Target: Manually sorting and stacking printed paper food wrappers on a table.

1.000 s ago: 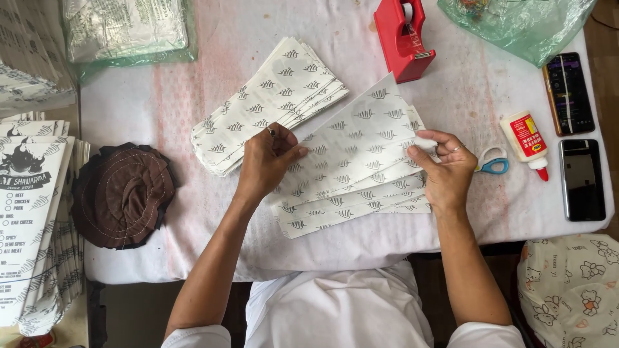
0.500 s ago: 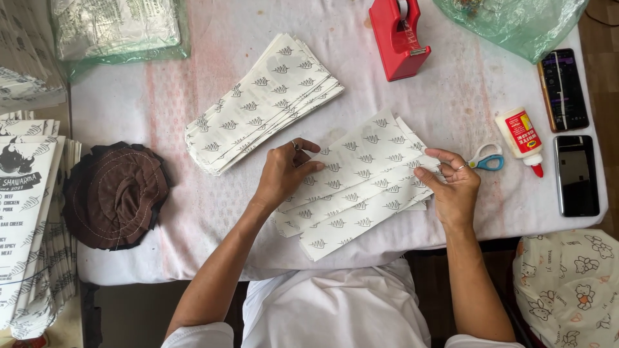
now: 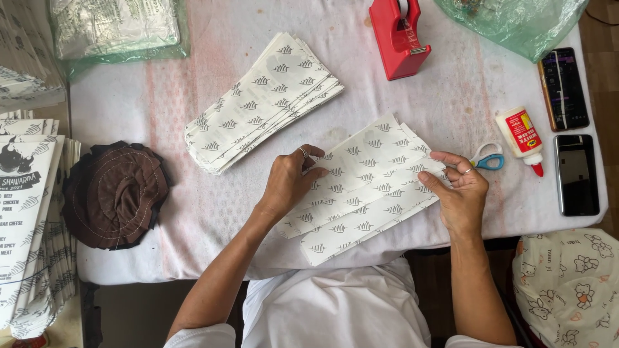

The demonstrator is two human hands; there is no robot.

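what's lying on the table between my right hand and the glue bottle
In the head view, small blue-handled scissors lie between the right hand and the glue bottle.

table (image 3: 193, 96): white cloth, pink-stained | on it: 2 patterned paper stacks (image 3: 261, 100) (image 3: 367, 187), red tape dispenser (image 3: 400, 35), glue bottle (image 3: 523, 138), scissors (image 3: 487, 158), 2 phones (image 3: 564, 87) (image 3: 576, 174), brown cloth (image 3: 115, 195)

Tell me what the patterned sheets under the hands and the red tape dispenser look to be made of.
Patterned sheets: thin matt paper, probably; they lie flat, fanned, with crisp edges and a printed leaf motif. Red tape dispenser: likely moulded plastic, smooth with a slight sheen; its weight or any metal parts cannot be judged.
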